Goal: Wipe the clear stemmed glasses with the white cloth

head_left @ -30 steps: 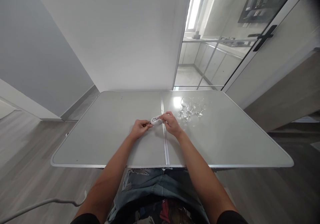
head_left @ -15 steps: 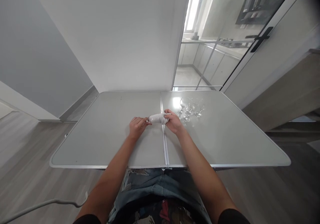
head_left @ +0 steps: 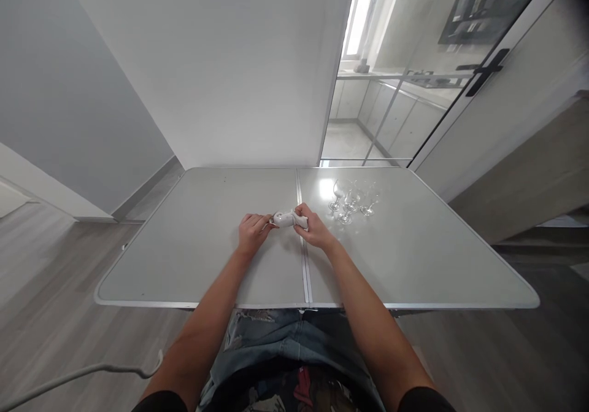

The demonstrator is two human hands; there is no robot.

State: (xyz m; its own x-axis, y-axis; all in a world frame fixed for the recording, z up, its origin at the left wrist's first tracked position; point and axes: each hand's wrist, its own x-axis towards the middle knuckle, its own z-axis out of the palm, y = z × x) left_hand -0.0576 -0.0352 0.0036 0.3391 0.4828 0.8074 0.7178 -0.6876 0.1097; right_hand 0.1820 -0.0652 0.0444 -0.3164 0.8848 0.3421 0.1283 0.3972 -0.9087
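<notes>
While the left hand (head_left: 253, 233) pinched one end of a small white bundle (head_left: 283, 218) in its fingers, the right hand (head_left: 316, 230) gripped the other between thumb and fingers. The bundle was above the surface (head_left: 414, 252), near its middle seam (head_left: 305, 264); clear stemmed glasses (head_left: 345, 218) stood beyond the right hand.

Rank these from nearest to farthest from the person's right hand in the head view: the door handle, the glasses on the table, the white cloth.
1. White cloth: in the right hand itself.
2. Glasses: on the table, beyond that hand and to its right.
3. Door handle: past the table, at the upper right.
</notes>
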